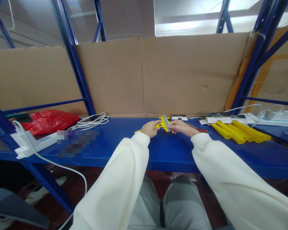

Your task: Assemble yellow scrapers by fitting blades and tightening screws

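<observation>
My left hand (150, 128) is closed round the yellow handle of a scraper (163, 124), just above the blue tabletop. A flat silver metal plate (166, 122) sits across the scraper's yellow head. Thumb and fingers of my right hand (181, 127) pinch the right edge of that plate. Beside the right wrist lies a slim tool with a red handle (202, 130), partly hidden by the hand. Behind the hands is a small black-and-white card (179, 117).
Several yellow tubes (237, 131) and black-and-white packets (218, 117) lie to the right. At left are a red plastic bag (52, 120), a coiled white cable (93, 120) and a power strip (46, 142). Cardboard (182, 76) and blue posts (74, 64) stand behind.
</observation>
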`<action>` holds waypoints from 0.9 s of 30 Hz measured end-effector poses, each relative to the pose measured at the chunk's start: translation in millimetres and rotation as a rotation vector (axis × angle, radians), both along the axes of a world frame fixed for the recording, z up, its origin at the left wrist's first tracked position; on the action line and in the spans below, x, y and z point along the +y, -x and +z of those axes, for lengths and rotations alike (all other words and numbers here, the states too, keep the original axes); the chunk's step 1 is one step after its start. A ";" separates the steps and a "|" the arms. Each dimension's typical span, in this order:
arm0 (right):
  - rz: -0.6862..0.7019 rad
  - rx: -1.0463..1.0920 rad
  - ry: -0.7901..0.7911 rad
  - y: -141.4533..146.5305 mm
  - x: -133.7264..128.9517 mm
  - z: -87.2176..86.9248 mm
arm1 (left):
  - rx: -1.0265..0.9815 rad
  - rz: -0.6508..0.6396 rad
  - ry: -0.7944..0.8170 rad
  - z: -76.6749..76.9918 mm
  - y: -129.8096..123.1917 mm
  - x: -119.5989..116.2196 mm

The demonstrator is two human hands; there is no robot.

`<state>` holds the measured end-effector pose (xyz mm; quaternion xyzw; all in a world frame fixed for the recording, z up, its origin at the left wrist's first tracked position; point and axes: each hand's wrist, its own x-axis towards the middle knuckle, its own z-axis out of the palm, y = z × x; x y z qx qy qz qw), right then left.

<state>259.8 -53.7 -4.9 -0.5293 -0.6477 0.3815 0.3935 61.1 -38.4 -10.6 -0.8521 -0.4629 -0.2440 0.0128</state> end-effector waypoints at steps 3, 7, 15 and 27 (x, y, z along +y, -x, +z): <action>0.008 0.024 0.006 -0.7 0.9 -1.5 | -0.009 -0.012 -0.001 0.2 0.2 0.1; 0.054 0.060 0.008 -2.5 4.7 -5.5 | -0.016 -0.055 -0.006 -0.1 0.4 1.5; 0.101 0.043 -0.043 -1.4 7.6 -9.7 | 0.146 -0.051 -0.011 1.7 -6.1 -8.7; -0.165 -0.004 -0.159 -7.2 11.7 -1.9 | 0.284 0.069 0.000 12.9 -6.5 -19.5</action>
